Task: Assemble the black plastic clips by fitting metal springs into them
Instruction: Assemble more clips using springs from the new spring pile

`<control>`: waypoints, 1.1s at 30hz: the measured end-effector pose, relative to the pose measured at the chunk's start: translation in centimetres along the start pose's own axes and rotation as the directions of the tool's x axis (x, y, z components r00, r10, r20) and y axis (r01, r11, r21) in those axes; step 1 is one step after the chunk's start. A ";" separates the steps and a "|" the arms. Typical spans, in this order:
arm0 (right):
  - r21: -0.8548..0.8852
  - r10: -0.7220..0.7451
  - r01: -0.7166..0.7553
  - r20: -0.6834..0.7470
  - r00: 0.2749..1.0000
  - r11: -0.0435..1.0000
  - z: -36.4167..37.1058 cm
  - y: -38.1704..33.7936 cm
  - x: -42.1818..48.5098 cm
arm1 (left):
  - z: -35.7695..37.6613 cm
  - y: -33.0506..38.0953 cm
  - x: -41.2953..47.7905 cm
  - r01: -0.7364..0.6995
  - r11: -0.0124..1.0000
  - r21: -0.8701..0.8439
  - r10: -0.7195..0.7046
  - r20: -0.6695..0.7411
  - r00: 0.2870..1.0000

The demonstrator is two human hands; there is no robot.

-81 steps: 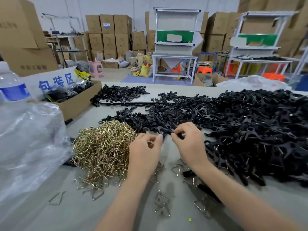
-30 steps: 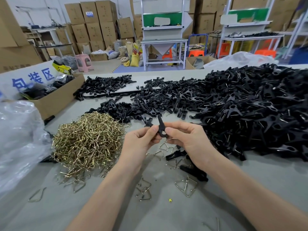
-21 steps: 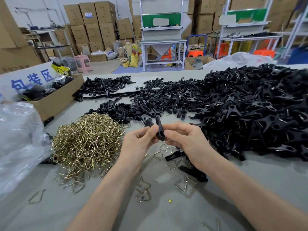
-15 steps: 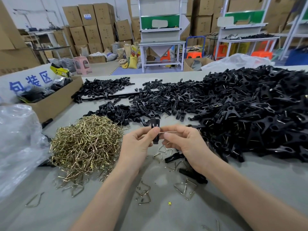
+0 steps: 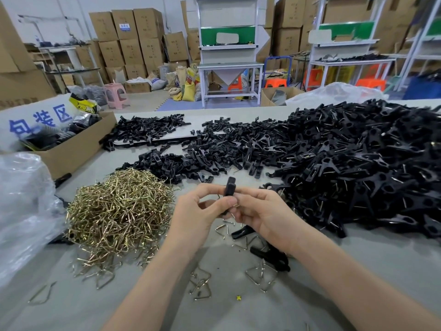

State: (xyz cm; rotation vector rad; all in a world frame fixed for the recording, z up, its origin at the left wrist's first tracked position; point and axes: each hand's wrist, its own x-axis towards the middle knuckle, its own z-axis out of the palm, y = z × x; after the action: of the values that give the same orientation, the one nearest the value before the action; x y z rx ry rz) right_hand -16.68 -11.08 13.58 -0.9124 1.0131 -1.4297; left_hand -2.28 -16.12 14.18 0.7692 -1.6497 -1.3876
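Observation:
Both hands meet above the grey table and hold one black plastic clip (image 5: 230, 190) upright between them. My left hand (image 5: 198, 212) pinches it from the left, my right hand (image 5: 260, 212) grips it from the right. A thin metal spring (image 5: 219, 196) shows at the clip between the fingertips; how far it sits in the clip is hidden. A heap of brass-coloured springs (image 5: 119, 211) lies to the left. A large pile of black clips (image 5: 346, 168) fills the right and far side.
Loose springs (image 5: 201, 284) and a few black clip halves (image 5: 272, 258) lie scattered near my forearms. A clear plastic bag (image 5: 21, 211) bulges at the left edge. An open cardboard box (image 5: 76, 146) stands at the far left. Boxes and workbenches stand behind.
The hands left the piles, lifted a black clip above the table and turned it upright. A metal spring has come to the clip between the fingertips.

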 end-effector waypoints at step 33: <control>0.084 -0.062 0.105 -0.414 0.908 0.991 -0.9 -1.3 0.3 | -0.3 -1.1 0.6 -0.048 0.989 0.138 0.054 -0.037 0.998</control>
State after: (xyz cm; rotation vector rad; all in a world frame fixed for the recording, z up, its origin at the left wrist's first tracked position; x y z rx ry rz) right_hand -17.96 -11.29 14.47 -0.5932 1.2041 -1.7772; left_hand -2.36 -17.06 13.21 0.8219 -1.7344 -1.2253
